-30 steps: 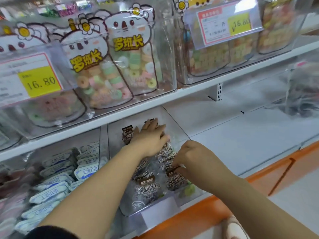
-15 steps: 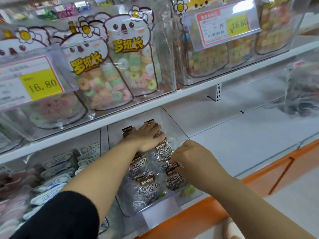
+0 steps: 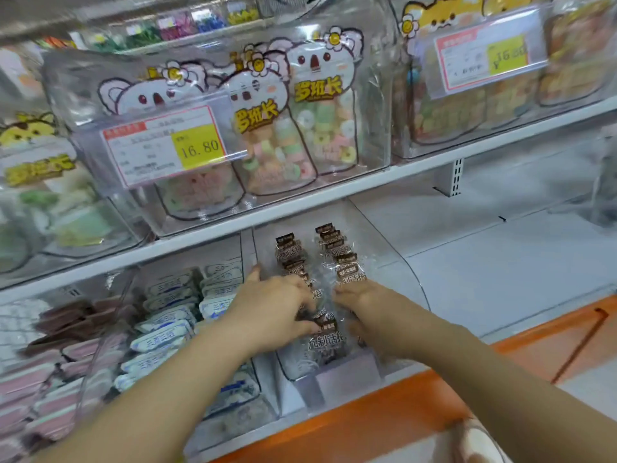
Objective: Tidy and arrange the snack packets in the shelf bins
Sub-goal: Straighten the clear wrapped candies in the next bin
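The left hand (image 3: 277,309) and right hand (image 3: 365,307) are reaching into the clear, curved plastic bin (image 3: 395,262). Each is gripping, fingers curled, the crinkly brown-labelled packets (image 3: 329,342) lying in two rows inside it.

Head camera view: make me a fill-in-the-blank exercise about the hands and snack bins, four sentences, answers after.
1. The left hand and the right hand hold packets with ____ labels.
2. The wrappers in the bin to the left of them are white and ____.
3. The yellow price tag above reads ____.
4. The strip below the bins is coloured ____.

Answers: brown; blue; 16.80; orange
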A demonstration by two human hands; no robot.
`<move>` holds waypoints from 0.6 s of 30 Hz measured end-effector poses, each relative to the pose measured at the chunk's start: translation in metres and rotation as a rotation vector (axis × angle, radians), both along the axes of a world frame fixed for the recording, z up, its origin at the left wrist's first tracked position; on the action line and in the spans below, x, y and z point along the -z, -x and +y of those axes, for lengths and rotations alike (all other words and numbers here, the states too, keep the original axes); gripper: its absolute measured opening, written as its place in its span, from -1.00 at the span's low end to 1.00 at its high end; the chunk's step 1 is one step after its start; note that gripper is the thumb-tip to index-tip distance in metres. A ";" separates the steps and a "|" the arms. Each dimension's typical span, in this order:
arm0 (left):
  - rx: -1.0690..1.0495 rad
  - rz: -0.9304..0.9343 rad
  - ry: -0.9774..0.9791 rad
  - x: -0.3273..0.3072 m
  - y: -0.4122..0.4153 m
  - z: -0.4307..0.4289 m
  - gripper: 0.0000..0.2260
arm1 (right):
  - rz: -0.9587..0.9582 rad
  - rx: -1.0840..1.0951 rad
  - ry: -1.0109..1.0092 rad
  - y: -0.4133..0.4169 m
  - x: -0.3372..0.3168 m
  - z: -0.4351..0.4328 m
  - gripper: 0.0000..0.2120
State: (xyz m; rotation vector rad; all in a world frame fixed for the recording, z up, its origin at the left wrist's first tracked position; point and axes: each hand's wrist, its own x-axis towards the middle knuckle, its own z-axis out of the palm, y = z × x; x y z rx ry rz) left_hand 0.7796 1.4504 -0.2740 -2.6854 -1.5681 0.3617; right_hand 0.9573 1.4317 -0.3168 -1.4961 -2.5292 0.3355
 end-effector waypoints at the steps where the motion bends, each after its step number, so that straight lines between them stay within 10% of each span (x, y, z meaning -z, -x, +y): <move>1: -0.013 0.067 -0.009 0.004 -0.002 -0.001 -0.70 | -0.022 -0.009 0.019 0.002 0.006 0.005 -0.48; 18: -0.117 0.175 -0.037 0.021 -0.003 0.030 -0.82 | 0.029 -0.031 0.122 -0.003 0.017 0.026 -0.60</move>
